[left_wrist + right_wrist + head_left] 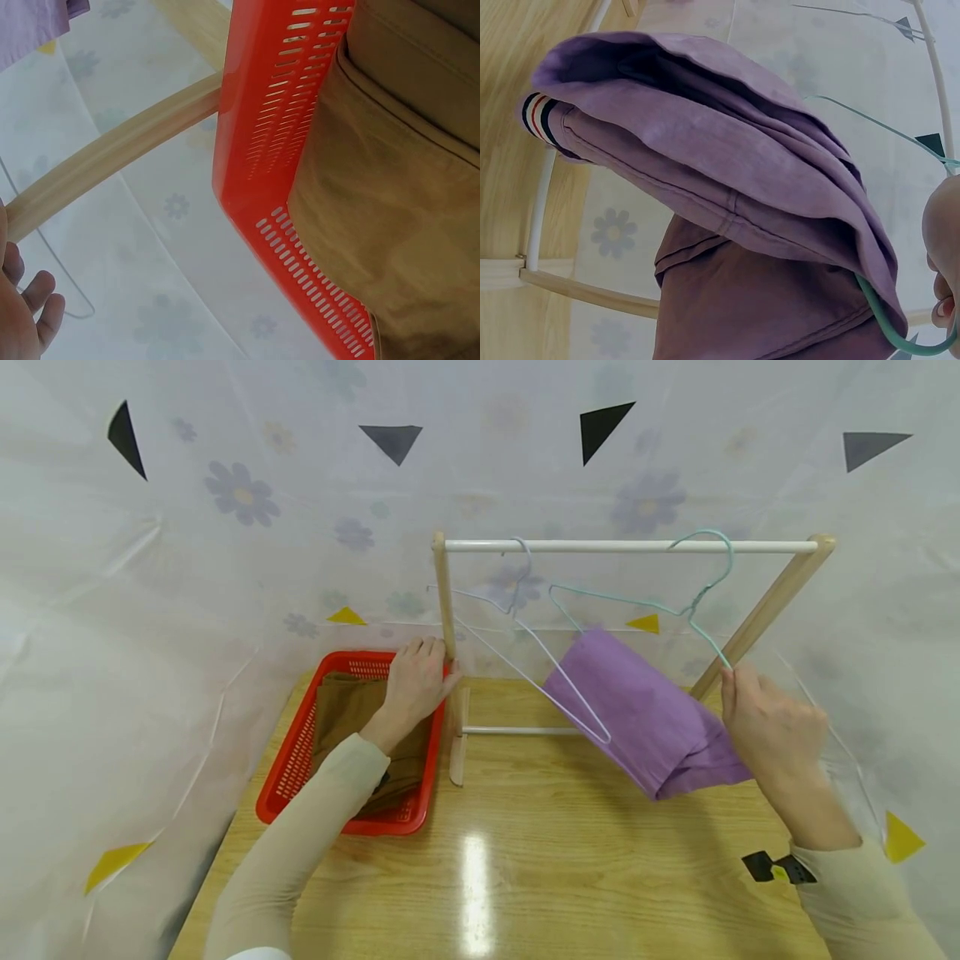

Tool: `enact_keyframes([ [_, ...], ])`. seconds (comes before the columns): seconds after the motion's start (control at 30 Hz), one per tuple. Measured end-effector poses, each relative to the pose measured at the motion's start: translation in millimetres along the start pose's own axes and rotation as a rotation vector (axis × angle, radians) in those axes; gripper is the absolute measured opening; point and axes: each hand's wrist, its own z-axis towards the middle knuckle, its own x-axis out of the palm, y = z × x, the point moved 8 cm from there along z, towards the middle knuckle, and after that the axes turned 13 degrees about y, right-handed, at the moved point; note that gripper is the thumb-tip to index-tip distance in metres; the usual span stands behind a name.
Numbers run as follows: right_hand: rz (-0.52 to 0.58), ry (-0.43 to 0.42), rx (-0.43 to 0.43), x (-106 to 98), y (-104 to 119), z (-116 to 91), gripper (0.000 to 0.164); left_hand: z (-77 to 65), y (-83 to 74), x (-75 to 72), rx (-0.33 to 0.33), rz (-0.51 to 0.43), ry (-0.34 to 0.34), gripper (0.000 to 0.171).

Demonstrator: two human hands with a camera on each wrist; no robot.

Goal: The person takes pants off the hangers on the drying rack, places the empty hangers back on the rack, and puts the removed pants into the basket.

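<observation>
In the head view my left hand (416, 681) grips the left wooden post (444, 602) of a small clothes rack, beside a red basket. The left wrist view shows its fingers (46, 307) curled by that post. My right hand (776, 718) pinches the right lower corner of a mint-green wire hanger (637, 602), hooked over the white rail (600, 546). Draped over this hanger is a folded purple garment (637, 710), tilted down to the right. Up close in the right wrist view, the purple cloth (720, 165) has a striped tab at one end.
A pale lilac hanger (551, 660) hangs at the rail's left, overlapping the purple cloth. Folded brown clothing (348, 702) lies in the red basket (272, 793) on the wooden table (570, 877). A flower-patterned sheet (300, 568) stands behind the rack.
</observation>
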Motion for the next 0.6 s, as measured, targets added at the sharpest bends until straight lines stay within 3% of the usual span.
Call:
enact_keyframes([
  [0.3, -0.003, -0.037, 0.031, -5, 3, -13, 0.054, -0.4, 0.3, -1.8, 0.001, 0.004, -0.011, 0.023],
  [0.6, -0.008, -0.021, 0.032, -7, 7, -26, 0.057, -0.3, 0.1, -1.4, -0.006, -0.007, -0.006, 0.023],
])
